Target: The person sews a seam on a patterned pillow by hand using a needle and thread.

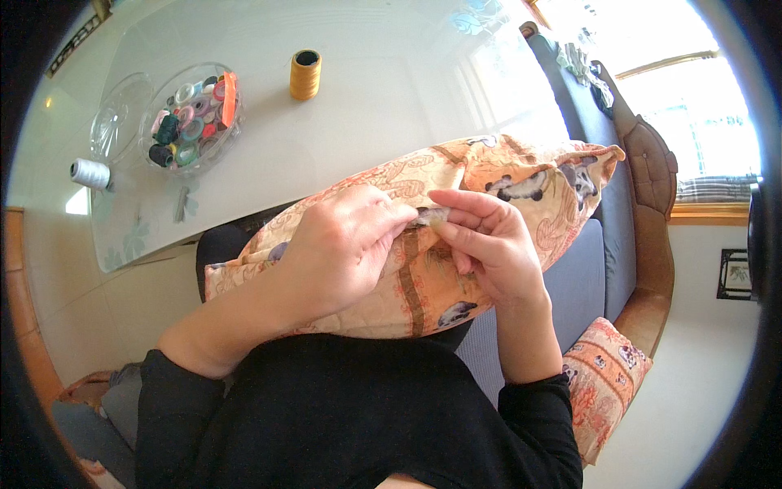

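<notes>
Across my lap lies an orange and cream pillow (pixel 421 287) printed with pandas. My left hand (pixel 348 238) pinches the pillow's fabric near its middle, thumb and forefinger pressed together. From the other side, my right hand (pixel 489 235) grips a small greyish fold of cloth (pixel 434 215) between thumb and fingers. Its forefinger is held slightly raised. The fingertips of both hands are close together over this fold. Whether a needle is between them cannot be made out.
A glass-topped table (pixel 379 116) holds an orange thread spool (pixel 305 76), a white thread spool (pixel 90 174), a clear round box (pixel 194 119) of several thread reels, and its clear lid (pixel 119 116). Right are a grey sofa (pixel 574 269) and a second panda cushion (pixel 605 379).
</notes>
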The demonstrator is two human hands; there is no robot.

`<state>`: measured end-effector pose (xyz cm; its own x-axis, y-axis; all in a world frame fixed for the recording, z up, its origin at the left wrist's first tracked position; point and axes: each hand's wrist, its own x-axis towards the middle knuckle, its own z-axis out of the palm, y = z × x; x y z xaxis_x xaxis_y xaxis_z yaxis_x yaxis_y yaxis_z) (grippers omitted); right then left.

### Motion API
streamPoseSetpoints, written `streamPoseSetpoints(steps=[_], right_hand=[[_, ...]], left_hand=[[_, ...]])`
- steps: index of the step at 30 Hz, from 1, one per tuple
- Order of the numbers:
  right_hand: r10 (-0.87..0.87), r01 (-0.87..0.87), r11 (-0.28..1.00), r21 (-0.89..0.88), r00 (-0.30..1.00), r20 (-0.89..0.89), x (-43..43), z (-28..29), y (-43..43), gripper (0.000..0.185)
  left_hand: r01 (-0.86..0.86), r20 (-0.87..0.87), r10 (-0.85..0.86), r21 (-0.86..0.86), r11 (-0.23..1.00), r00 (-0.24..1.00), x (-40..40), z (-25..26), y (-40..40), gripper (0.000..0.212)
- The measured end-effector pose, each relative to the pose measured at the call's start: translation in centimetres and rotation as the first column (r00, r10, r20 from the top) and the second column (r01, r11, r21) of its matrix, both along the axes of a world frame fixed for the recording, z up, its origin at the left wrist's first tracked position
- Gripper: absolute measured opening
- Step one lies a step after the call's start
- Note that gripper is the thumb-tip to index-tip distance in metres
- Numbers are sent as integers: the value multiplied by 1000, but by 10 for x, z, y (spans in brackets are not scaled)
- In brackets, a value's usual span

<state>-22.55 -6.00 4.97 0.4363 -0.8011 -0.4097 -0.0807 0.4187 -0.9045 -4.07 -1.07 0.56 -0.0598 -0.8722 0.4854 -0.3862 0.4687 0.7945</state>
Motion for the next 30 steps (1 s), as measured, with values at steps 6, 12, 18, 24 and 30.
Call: streamPoseSetpoints(steps=[6,12,18,24,30], right_hand=[[4,-4,1000,7,1000,20,0,-2,0,30],[-29,28,999,-24,999,-29,1,1,1,30],[-24,25,999,-29,1000,17,-1,-3,1,31],[-7,-2,994,-110,997,-75,7,-1,4,32],[-11,1,997,-81,993,-121,4,5,1,34]], left_hand=[[81,-65,-74,101,992,995,-3,13,-4,11],[-64,-47,59,-97,993,997,-7,4,-19,9],[14,-129,2,124,992,992,-7,9,-11,9],[-8,44,8,7,1000,999,-11,3,-18,8],[36,-406,75,258,965,911,-9,14,-11,12]])
